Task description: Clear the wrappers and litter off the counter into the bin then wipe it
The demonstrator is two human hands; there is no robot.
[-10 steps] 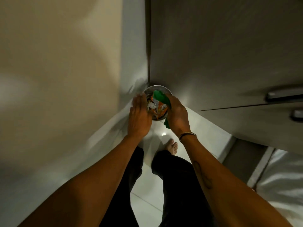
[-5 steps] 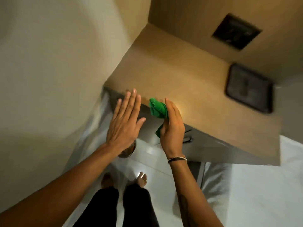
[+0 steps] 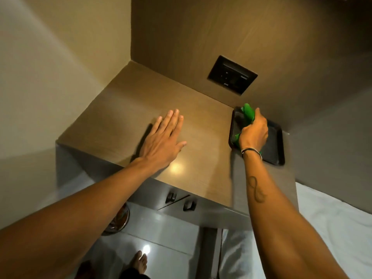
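Note:
A brown wooden counter (image 3: 124, 109) fills the middle of the view, set in a corner between two walls. My left hand (image 3: 163, 139) hovers flat over its middle, fingers stretched and slightly apart, holding nothing. My right hand (image 3: 254, 132) grips a green cloth (image 3: 248, 112) and holds it over a black tray (image 3: 276, 141) at the counter's right end. Down on the floor at the left, a round metal bin (image 3: 120, 221) shows partly behind my left forearm, with wrappers inside.
A dark switch panel (image 3: 232, 77) is set in the back wall above the tray. Grey drawers with two black handles (image 3: 180, 200) run under the counter. White bedding (image 3: 332, 214) lies to the right. My bare feet stand on the glossy tiled floor (image 3: 161, 238).
I have risen from the bin on the floor to the counter. My right hand has carried the green cloth rightwards onto the black tray, and my left hand has moved over the counter's middle.

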